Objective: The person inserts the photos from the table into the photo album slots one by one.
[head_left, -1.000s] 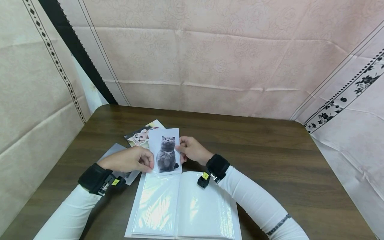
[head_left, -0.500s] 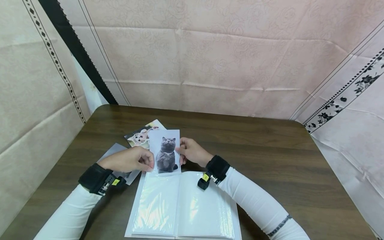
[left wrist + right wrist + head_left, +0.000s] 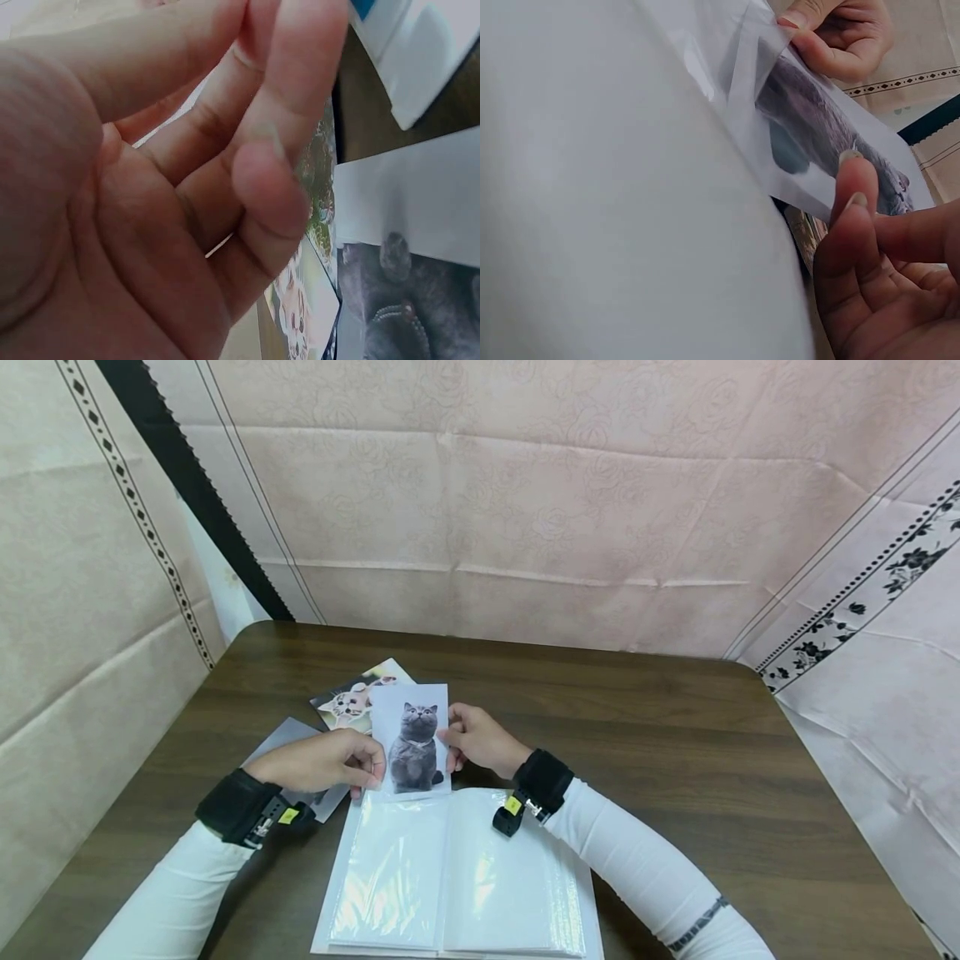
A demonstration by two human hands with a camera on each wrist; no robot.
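Note:
A photo of a grey cat [image 3: 416, 747] stands at the top of the left page of an open photo album [image 3: 390, 877], its lower edge at the mouth of the clear plastic pocket. My right hand [image 3: 480, 739] pinches the photo's right edge between thumb and fingers. At the page's upper left corner, my left hand [image 3: 330, 760] pinches the pocket's edge with thumb and forefinger. The right wrist view shows the photo's lower part [image 3: 810, 97] behind clear plastic, and the left fingertips at that plastic. In the left wrist view the palm [image 3: 150, 232] hides the pinch.
Behind the held photo lies another photo with a white kitten [image 3: 348, 703]. A further grey-toned photo [image 3: 285, 735] lies partly under my left hand. The wooden table [image 3: 675, 793] bears them all, with patterned cloth [image 3: 525, 527] hanging behind it.
The photo has shifted slightly down toward the album page, and my right hand has moved down a little with it. My left hand has stayed at the page corner.

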